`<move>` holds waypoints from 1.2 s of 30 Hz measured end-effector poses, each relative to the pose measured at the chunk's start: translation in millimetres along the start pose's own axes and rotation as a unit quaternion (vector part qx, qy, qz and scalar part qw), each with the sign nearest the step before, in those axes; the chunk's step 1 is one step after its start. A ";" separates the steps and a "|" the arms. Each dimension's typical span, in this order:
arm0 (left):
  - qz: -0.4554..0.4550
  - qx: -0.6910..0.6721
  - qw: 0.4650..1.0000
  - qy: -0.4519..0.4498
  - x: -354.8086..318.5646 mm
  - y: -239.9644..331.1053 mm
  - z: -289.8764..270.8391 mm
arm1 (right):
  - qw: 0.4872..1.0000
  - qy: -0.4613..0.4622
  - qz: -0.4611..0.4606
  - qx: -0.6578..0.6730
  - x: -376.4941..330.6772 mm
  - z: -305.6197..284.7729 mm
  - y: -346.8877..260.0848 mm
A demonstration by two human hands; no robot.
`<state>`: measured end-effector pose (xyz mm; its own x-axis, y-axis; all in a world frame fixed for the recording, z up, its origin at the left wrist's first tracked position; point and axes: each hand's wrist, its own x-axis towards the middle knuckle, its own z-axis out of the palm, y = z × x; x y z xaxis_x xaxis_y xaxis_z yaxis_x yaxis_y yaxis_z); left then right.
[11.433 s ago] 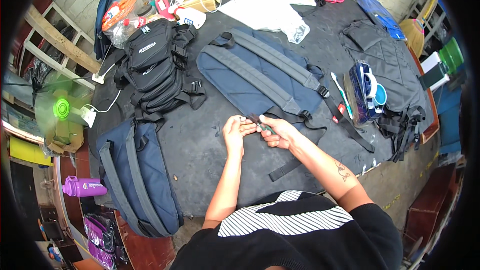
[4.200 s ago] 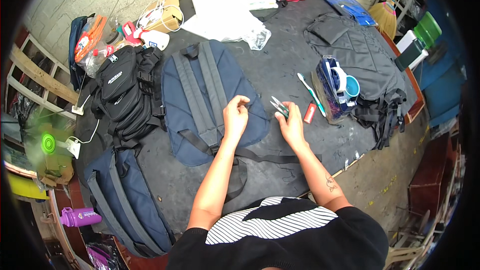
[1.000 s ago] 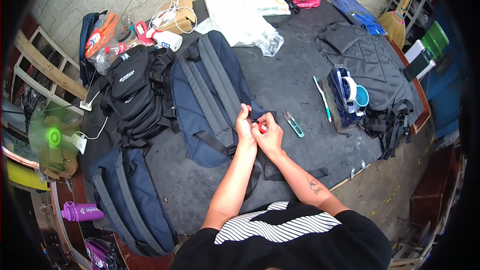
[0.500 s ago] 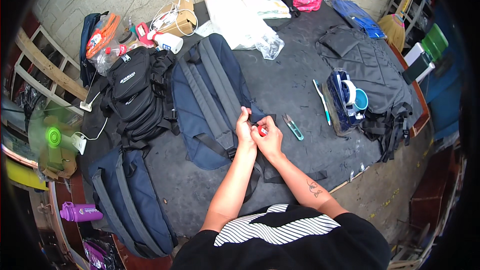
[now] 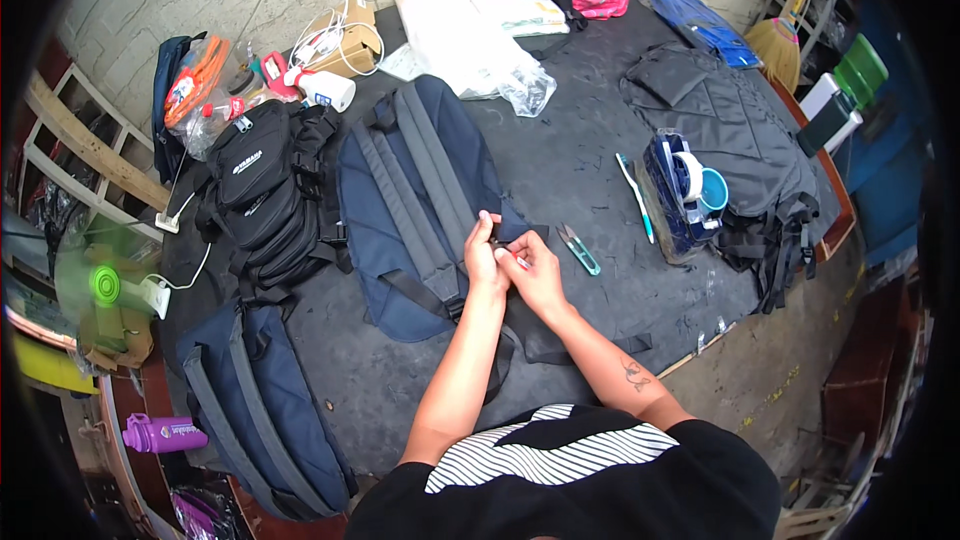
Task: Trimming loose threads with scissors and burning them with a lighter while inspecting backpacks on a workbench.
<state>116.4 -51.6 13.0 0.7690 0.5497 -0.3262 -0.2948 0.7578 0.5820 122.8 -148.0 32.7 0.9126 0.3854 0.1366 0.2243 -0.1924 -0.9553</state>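
A navy backpack [image 5: 400,200] lies on the dark table, its grey padded shoulder straps facing up. Over its right edge my left hand [image 5: 484,256] is closed, fingers curled together; what they pinch is hidden, though black webbing shows beside them. My right hand [image 5: 535,270] presses up against it, closed round a small red lighter [image 5: 522,262] that is mostly covered by the fingers. Just right of my hands lie thread snips [image 5: 580,251] with teal handles. A black strap [image 5: 590,352] trails on the table beneath my right forearm.
Left stand a black bag [image 5: 262,180] and another navy backpack [image 5: 265,410]. To the right are a toothbrush [image 5: 637,200], a clear-wrapped box with tape rolls [image 5: 685,200] and a dark grey backpack [image 5: 745,130]. White plastic-wrapped packs [image 5: 450,30] lie at the back; a purple bottle [image 5: 165,433] is lower left.
The right hand has turned slightly, so less of the red lighter shows and a dark bit appears between the hands. The whole view has shifted a little; the backpack stays in place.
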 end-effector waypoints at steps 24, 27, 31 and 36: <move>0.357 0.741 0.556 -0.119 36.3 19.6 54.8 | 0.973 0.109 -0.057 -0.198 36.6 -82.5 24.5; 0.370 0.718 0.575 -0.131 63.0 2.0 35.4 | 0.994 0.075 -0.006 -0.082 40.1 -64.5 27.7; 0.225 0.491 0.842 -0.012 78.7 -2.0 26.4 | 0.983 0.042 -0.024 -0.178 34.6 -65.2 12.7; 0.297 0.542 0.779 -0.108 78.9 3.8 16.3 | 0.959 0.081 -0.032 -0.269 41.8 -54.9 14.6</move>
<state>185.2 -11.1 1.6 0.7917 0.5292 0.3052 -0.0733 -0.4138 0.9074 182.9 -184.2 38.8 0.9224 0.2745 0.2718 0.3860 -0.6277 -0.6760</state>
